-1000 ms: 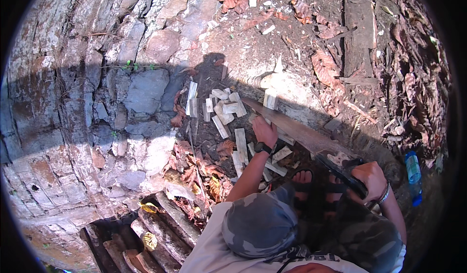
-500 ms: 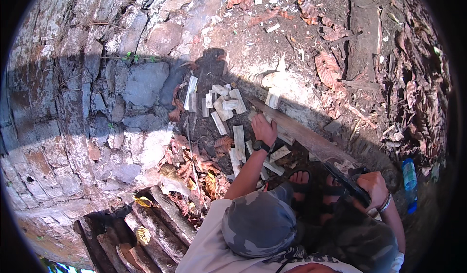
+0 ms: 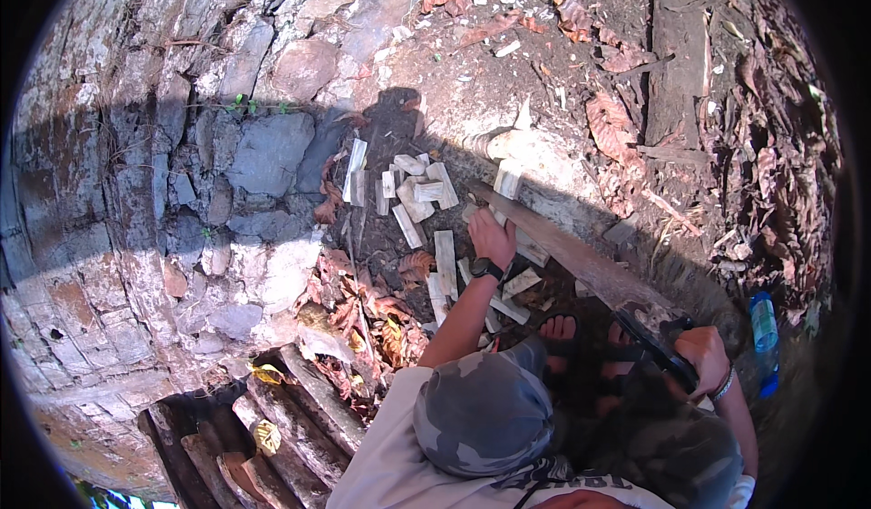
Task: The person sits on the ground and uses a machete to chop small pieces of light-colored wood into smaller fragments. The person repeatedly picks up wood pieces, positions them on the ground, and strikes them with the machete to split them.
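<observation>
— Where are the hands?

— The left hand (image 3: 491, 236) is stretched forward, palm down, fingers loosely curled over a pale split wood piece (image 3: 526, 248) beside the blade. A dark wristwatch (image 3: 486, 269) sits on that wrist. Whether it grips the piece or only presses on it, I cannot tell.

— And the other?

— The right hand (image 3: 703, 357) is closed tight around the dark handle (image 3: 660, 347) of a long machete (image 3: 567, 248), whose blade runs up and left toward the left hand. A bracelet (image 3: 723, 386) circles that wrist.

— What lies about them?

— A scatter of pale split sticks (image 3: 413, 191) on dark soil, just ahead of the left hand. Two sandalled feet (image 3: 559, 331) rest between the arms. Dry brown leaves (image 3: 363, 305) lie to the left, and beyond them a rough stone wall (image 3: 181, 173). Dark logs (image 3: 272, 427) are stacked at the lower left.

— Any packages?

— One blue plastic bottle (image 3: 764, 327) at the right edge, upright in shadow, well apart from the sticks; its label is too small to make out.
</observation>
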A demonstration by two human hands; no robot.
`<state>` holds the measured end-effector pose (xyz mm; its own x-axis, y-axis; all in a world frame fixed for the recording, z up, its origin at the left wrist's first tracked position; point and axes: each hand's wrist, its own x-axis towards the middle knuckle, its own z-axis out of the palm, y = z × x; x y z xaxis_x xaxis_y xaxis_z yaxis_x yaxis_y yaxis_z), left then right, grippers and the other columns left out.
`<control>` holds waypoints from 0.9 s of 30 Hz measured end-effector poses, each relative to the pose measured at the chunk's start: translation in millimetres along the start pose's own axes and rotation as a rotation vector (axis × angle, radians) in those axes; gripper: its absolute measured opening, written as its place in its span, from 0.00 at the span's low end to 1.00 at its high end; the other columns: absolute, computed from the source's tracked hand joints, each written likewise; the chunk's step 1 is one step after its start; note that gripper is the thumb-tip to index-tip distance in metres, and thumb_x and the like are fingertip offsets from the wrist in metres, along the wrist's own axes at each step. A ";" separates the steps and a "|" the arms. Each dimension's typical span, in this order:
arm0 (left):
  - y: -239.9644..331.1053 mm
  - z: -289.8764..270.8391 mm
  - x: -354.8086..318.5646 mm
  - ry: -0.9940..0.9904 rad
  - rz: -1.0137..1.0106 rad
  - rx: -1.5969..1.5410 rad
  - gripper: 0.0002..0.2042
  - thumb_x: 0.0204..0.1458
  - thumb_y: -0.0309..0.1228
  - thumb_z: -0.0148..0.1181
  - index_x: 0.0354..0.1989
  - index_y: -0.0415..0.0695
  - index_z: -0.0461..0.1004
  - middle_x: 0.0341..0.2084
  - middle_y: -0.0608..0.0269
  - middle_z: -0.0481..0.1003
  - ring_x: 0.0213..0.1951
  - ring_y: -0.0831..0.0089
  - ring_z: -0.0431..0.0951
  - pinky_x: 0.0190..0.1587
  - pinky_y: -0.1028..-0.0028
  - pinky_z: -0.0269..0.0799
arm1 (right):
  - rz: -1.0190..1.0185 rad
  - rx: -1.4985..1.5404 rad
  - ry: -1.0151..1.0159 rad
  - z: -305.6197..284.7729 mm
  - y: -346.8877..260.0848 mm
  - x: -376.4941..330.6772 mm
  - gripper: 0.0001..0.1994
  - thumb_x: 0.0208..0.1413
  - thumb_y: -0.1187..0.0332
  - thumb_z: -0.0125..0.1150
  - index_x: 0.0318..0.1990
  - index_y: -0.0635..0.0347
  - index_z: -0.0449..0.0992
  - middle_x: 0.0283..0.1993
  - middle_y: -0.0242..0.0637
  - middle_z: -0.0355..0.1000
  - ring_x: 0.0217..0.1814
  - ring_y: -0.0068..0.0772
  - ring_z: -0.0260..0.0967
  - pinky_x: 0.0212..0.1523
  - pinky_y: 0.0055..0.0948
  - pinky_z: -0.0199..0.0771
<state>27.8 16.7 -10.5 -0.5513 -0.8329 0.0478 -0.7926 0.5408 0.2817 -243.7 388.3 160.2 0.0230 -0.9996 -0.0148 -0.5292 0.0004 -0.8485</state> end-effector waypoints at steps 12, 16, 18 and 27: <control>-2.1 5.5 -1.0 0.003 -0.007 0.013 0.20 0.46 0.30 0.64 0.43 0.33 0.64 0.42 0.41 0.67 0.49 0.44 0.66 0.52 0.51 0.61 | 0.001 0.035 -0.019 -10.0 -6.1 13.6 0.14 0.29 0.61 0.68 0.21 0.55 0.68 0.17 0.37 0.63 0.19 0.47 0.68 0.22 0.42 0.69; -1.4 -0.6 -1.6 -0.021 -0.020 0.034 0.20 0.46 0.29 0.63 0.44 0.33 0.64 0.41 0.41 0.67 0.50 0.44 0.65 0.52 0.51 0.61 | -0.004 0.017 -0.013 -3.0 -5.7 18.0 0.14 0.28 0.62 0.67 0.20 0.55 0.67 0.17 0.37 0.62 0.19 0.47 0.66 0.22 0.42 0.66; 1.1 5.0 -1.7 0.015 0.045 0.045 0.20 0.45 0.28 0.63 0.44 0.33 0.64 0.41 0.41 0.67 0.50 0.44 0.65 0.52 0.51 0.61 | -0.026 0.061 0.049 17.5 -4.7 68.4 0.13 0.32 0.62 0.66 0.21 0.55 0.66 0.18 0.40 0.63 0.21 0.50 0.67 0.23 0.44 0.66; -7.3 7.7 -4.3 -0.005 0.098 0.075 0.21 0.43 0.28 0.63 0.44 0.33 0.64 0.41 0.42 0.67 0.50 0.44 0.65 0.55 0.51 0.60 | -0.010 0.055 0.032 4.2 0.3 30.2 0.14 0.31 0.62 0.68 0.19 0.54 0.67 0.16 0.36 0.62 0.19 0.46 0.66 0.21 0.41 0.67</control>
<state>34.0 17.3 -20.2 -0.6285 -0.7750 0.0666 -0.7518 0.6272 0.2036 -239.6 358.2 157.3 -0.0001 -1.0000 0.0098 -0.4820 -0.0085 -0.8761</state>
